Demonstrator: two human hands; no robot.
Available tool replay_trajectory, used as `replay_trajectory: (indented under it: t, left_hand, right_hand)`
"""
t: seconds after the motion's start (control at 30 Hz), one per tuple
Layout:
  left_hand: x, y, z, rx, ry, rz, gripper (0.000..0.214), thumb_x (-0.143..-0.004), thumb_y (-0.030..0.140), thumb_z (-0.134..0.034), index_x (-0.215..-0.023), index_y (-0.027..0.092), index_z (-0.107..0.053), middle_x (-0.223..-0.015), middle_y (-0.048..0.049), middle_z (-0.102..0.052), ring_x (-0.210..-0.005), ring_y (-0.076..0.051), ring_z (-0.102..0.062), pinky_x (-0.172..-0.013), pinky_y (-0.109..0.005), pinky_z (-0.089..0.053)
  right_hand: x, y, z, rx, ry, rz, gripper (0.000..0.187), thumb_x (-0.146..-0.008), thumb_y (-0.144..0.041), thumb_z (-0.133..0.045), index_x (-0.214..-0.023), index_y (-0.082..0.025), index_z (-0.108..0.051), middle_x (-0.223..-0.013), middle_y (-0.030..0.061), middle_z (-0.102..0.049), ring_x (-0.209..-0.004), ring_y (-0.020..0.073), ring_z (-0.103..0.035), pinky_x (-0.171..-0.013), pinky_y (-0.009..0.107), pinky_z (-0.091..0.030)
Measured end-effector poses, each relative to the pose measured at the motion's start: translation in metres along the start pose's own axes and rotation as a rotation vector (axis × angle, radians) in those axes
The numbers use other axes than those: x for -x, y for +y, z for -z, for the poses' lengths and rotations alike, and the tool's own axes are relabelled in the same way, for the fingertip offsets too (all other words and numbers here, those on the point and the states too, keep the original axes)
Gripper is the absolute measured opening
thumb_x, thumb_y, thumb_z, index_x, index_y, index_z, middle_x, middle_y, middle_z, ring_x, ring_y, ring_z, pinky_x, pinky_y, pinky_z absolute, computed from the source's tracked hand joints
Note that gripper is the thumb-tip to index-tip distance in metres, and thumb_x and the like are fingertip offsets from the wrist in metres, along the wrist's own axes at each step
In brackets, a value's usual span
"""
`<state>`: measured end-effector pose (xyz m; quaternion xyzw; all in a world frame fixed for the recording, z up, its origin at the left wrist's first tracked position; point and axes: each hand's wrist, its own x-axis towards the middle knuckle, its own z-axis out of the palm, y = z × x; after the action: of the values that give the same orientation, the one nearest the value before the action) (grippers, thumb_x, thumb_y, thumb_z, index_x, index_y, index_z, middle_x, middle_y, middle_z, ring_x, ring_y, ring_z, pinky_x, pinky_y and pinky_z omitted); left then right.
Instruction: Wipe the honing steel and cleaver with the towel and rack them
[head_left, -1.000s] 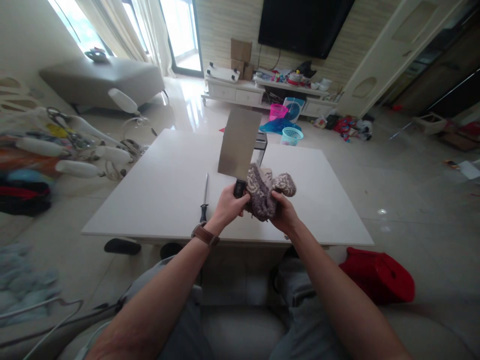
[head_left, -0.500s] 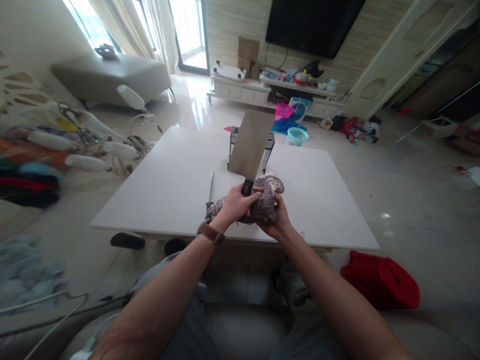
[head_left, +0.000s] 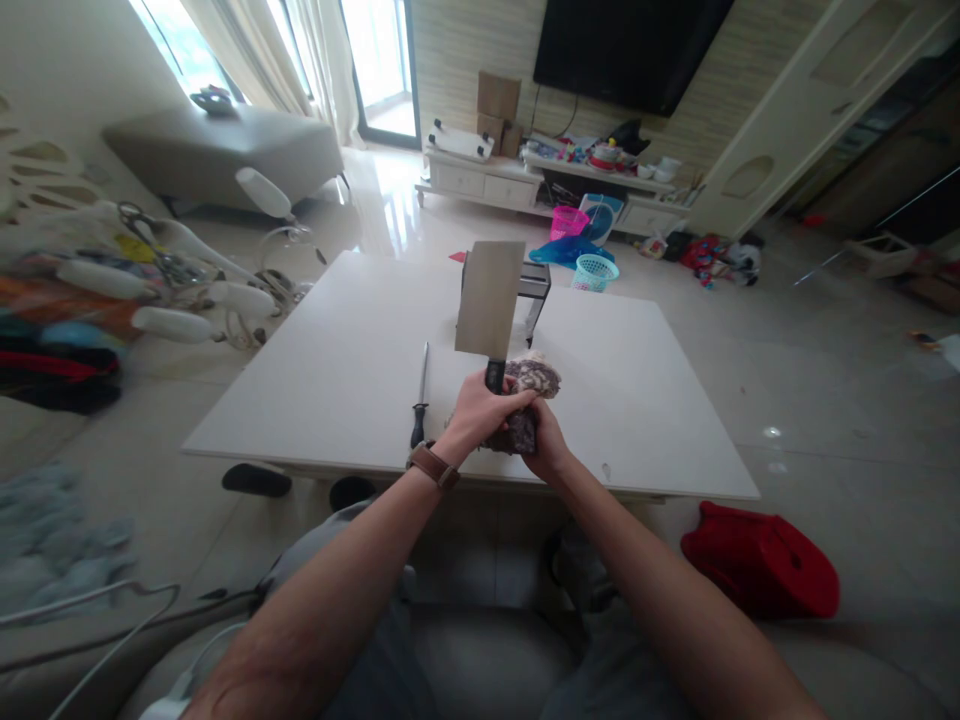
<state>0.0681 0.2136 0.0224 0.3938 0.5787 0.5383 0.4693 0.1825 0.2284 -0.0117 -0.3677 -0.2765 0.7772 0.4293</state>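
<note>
My left hand [head_left: 480, 412] is closed round the black handle of a cleaver [head_left: 489, 312], whose broad steel blade stands upright over the white table [head_left: 315, 350]. My right hand [head_left: 541, 445] grips a bunched brown-and-white patterned cloth [head_left: 528, 392] pressed against the cleaver's handle, right beside my left hand. A honing steel [head_left: 421, 393] with a black grip lies on the table just left of my hands. Behind the blade stands a dark metal rack [head_left: 537, 288].
A red bag [head_left: 761, 570] lies on the floor at the right. Cluttered white tools and scissors [head_left: 161, 265] sit to the left. A grey bench [head_left: 225, 150], a TV unit [head_left: 540, 180] and pink and blue baskets [head_left: 581, 245] stand beyond the table.
The cloth has been gathered from a loose bundle into a tighter wad at the cleaver's handle. The blade has swung from leaning right to nearly upright. Both hands have drawn closer together.
</note>
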Motion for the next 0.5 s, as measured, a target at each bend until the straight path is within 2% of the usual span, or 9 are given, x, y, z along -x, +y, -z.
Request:
replay_trajectory:
  t: [0.07, 0.17, 0.3, 0.37, 0.43, 0.5]
  left_hand:
    - [-0.0005, -0.0017, -0.0042, -0.013, 0.03, -0.03, 0.032, -0.068, 0.031, -0.088, -0.082, 0.015, -0.064, -0.065, 0.005, -0.06, -0.038, -0.006, -0.051, -0.033, -0.018, -0.037]
    - [-0.0025, -0.0014, -0.0075, -0.015, 0.091, -0.074, 0.029, -0.07, 0.025, -0.083, -0.074, 0.017, -0.056, -0.06, 0.0064, -0.057, -0.036, -0.007, -0.051, -0.034, -0.018, -0.036]
    - [-0.006, 0.0011, -0.008, 0.022, 0.25, -0.068, 0.025, -0.072, 0.023, -0.079, -0.075, 0.018, -0.055, -0.058, 0.0069, -0.057, -0.036, -0.008, -0.052, -0.036, -0.018, -0.036]
    - [-0.0065, 0.0026, -0.0069, 0.046, 0.307, -0.061, 0.026, -0.072, 0.024, -0.079, -0.076, 0.018, -0.055, -0.058, 0.007, -0.058, -0.036, -0.008, -0.052, -0.037, -0.018, -0.036]
    - [-0.0052, 0.0043, -0.0052, 0.059, 0.284, -0.044, 0.028, -0.072, 0.026, -0.081, -0.076, 0.018, -0.055, -0.056, 0.0074, -0.057, -0.036, -0.008, -0.051, -0.037, -0.018, -0.035]
    - [-0.0025, 0.0057, -0.0033, 0.048, 0.172, -0.032, 0.03, -0.073, 0.032, -0.083, -0.075, 0.017, -0.057, -0.049, 0.0074, -0.054, -0.037, -0.008, -0.05, -0.039, -0.018, -0.035]
  right_hand:
    - [-0.0014, 0.0022, 0.0013, -0.011, -0.001, -0.018, 0.022, -0.084, -0.041, -0.064, -0.085, -0.02, -0.071, -0.059, -0.0001, -0.072, -0.066, 0.0218, -0.074, -0.066, 0.032, -0.063]
    - [-0.0033, 0.0006, 0.0041, -0.053, -0.005, -0.016, 0.024, -0.084, -0.042, -0.062, -0.086, -0.02, -0.072, -0.06, -0.0002, -0.072, -0.063, 0.0214, -0.073, -0.065, 0.032, -0.063]
    - [-0.0041, -0.0034, 0.005, -0.11, 0.042, -0.018, 0.03, -0.083, -0.038, -0.054, -0.095, -0.019, -0.074, -0.07, 0.0016, -0.077, -0.075, 0.0233, -0.075, -0.07, 0.034, -0.064]
    - [-0.003, -0.0042, 0.0033, -0.11, 0.049, -0.009, 0.027, -0.082, -0.037, -0.055, -0.093, -0.02, -0.073, -0.071, 0.0013, -0.077, -0.079, 0.024, -0.075, -0.073, 0.035, -0.064]
    - [-0.0005, -0.004, 0.0006, -0.088, -0.009, 0.016, 0.02, -0.08, -0.038, -0.06, -0.087, -0.022, -0.07, -0.07, 0.0005, -0.075, -0.08, 0.0239, -0.075, -0.073, 0.035, -0.063]
    - [0.0028, -0.0035, -0.0018, -0.057, -0.114, 0.047, 0.019, -0.08, -0.041, -0.064, -0.081, -0.022, -0.068, -0.067, -0.0001, -0.072, -0.076, 0.0226, -0.073, -0.07, 0.033, -0.062]
